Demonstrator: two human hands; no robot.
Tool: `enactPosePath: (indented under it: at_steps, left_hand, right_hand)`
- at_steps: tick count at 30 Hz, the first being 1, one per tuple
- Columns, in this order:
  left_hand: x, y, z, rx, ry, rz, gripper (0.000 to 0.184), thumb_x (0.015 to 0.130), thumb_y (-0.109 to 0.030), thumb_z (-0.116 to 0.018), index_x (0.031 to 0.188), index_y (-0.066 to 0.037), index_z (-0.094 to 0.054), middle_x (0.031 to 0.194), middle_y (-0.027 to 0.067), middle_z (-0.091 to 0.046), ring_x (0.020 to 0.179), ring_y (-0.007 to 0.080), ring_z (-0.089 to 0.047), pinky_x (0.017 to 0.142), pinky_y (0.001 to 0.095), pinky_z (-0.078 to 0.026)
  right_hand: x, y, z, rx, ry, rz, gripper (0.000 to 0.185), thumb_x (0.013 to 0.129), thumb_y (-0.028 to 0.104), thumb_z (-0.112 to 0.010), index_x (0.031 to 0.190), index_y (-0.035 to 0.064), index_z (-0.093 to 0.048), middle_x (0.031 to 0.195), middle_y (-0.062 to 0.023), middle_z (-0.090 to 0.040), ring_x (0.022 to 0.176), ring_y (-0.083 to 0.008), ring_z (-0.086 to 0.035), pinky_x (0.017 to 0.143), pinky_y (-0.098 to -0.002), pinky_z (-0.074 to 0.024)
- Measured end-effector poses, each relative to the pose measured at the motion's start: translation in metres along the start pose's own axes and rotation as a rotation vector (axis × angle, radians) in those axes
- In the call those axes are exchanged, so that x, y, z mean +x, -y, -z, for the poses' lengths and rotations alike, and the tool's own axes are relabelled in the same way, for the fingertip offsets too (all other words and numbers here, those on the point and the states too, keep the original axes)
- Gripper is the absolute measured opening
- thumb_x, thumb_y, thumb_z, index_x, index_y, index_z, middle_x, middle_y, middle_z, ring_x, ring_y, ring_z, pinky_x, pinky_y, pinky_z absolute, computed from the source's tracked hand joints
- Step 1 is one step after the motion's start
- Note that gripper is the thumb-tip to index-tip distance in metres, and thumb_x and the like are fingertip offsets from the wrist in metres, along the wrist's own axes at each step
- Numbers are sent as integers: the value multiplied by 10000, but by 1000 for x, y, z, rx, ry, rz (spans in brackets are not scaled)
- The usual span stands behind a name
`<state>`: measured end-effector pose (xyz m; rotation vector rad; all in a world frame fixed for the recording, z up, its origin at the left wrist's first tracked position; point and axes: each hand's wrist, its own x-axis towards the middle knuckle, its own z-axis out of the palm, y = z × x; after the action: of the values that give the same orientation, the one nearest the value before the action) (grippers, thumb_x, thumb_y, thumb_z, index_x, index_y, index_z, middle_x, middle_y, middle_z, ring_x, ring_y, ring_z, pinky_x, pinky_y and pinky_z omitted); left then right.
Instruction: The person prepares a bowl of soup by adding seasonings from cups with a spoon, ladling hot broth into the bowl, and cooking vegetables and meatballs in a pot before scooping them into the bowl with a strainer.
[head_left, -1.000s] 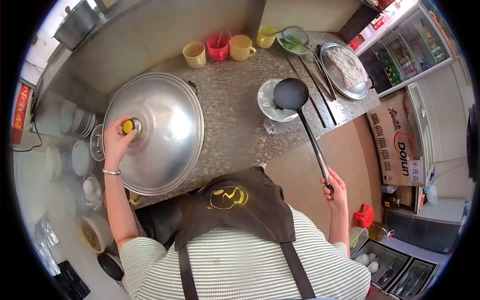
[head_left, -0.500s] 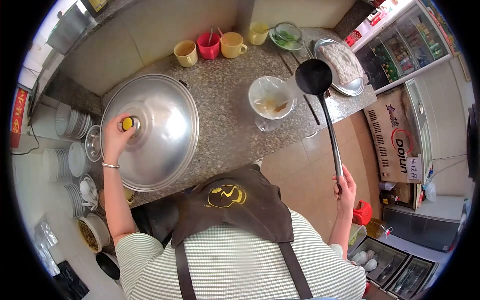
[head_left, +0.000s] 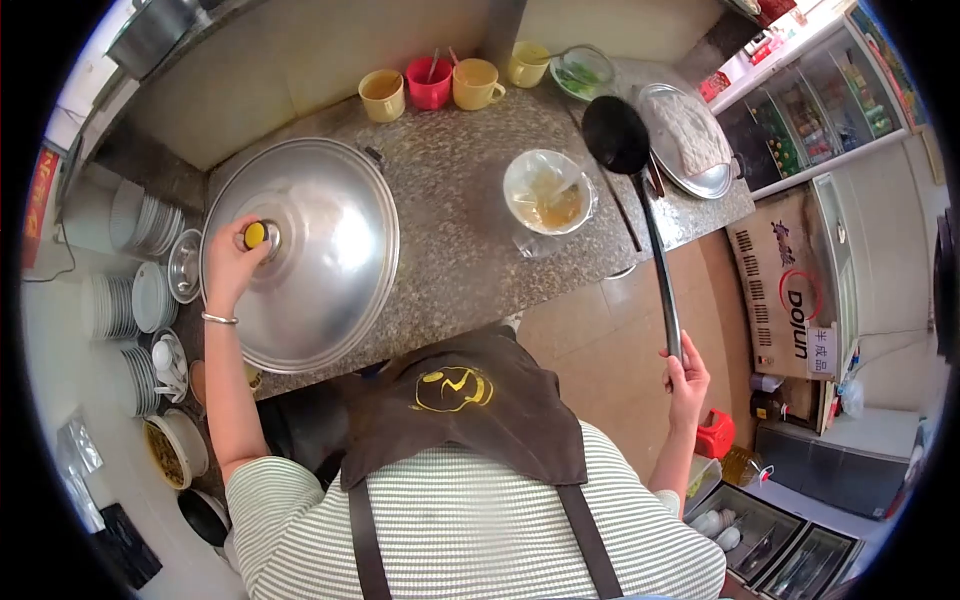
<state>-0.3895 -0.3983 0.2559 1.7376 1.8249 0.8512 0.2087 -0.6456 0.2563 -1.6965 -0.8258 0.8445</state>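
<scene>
My left hand [head_left: 234, 262] is closed on the yellow-topped knob [head_left: 256, 235] of a large round metal lid [head_left: 330, 250] at the left of the counter. In my right hand [head_left: 687, 378] is the end of the long handle of a dark ladle [head_left: 616, 135]. The ladle's bowl is held up over the counter, beyond a bowl lined with clear plastic [head_left: 517, 190]. Brownish liquid shows inside that lined bowl. What the lid covers is hidden.
Several cups [head_left: 430, 84] line the back wall, beside a bowl of greens [head_left: 583, 74]. A metal tray [head_left: 655, 140] with a pale cloth lies at the right, near long sticks [head_left: 622, 212]. Stacked plates [head_left: 112, 305] stand at the left, a carton [head_left: 775, 285] at the right.
The ladle has moved from over the lined bowl to beyond it, up and to the right. Liquid now shows in the bowl. My left hand has stayed on the knob.
</scene>
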Motion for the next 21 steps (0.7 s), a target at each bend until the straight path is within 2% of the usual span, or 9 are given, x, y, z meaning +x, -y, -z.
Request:
enactPosePath:
  at_steps: [2,5,7,12,14,16,18,21]
  left_hand:
    - [-2,7,2,75,-17,-14,347,662,-63,-688,998,-16,-617,896,102,-592,716,152,-596,651,260,-482]
    - [-5,22,3,-45,-24,-37,338,661,-68,-689,987,-13,-620,899,118,-575,731,185,-592,650,274,-479]
    - [-12,11,8,52,-31,-38,339,662,-71,-688,989,-12,-620,893,121,-554,765,213,-592,660,285,-477]
    - [-30,3,40,59,-72,-28,356,658,-65,-689,1005,-21,-625,877,87,-540,720,157,-560,643,252,-458]
    - [-40,3,57,20,-90,12,361,656,-60,-689,1010,-24,-626,876,74,-538,701,135,-541,637,240,-451]
    - [-57,1,77,50,-168,-72,375,652,-34,-684,1022,-29,-625,874,48,-534,672,101,-498,618,214,-429]
    - [-77,-4,100,90,-193,-47,381,651,-21,-681,1028,-29,-622,868,41,-529,675,100,-494,616,212,-426]
    - [-111,-20,128,90,-231,-12,386,655,-1,-673,1036,-29,-618,863,30,-517,688,93,-492,612,203,-420]
  right_hand:
    - [-2,-6,-10,8,4,-4,421,821,39,-582,1233,2,-501,854,-62,-645,548,-26,-471,460,-161,-375]
    - [-1,-20,-21,-149,-12,26,394,808,17,-594,1193,-34,-527,822,-47,-639,553,-35,-480,477,-171,-390]
    - [-2,-25,-24,-174,3,58,399,811,15,-587,1201,-34,-519,826,-51,-640,549,-34,-479,476,-169,-391]
    - [1,-5,-46,-93,45,40,409,819,18,-568,1219,-32,-498,833,-68,-642,532,-29,-473,460,-167,-386]
    - [8,5,-62,-1,156,3,413,824,25,-556,1227,-31,-488,836,-76,-640,519,-26,-464,441,-167,-375]
    - [16,10,-92,32,229,2,407,826,48,-555,1224,-16,-497,823,-68,-632,507,-28,-450,423,-169,-350]
    - [24,12,-126,88,457,-31,435,858,65,-529,1279,-2,-439,853,-96,-613,471,-30,-404,400,-156,-313]
    - [36,9,-193,70,681,-63,436,868,99,-531,1278,-9,-433,878,-94,-618,484,-38,-405,414,-172,-318]
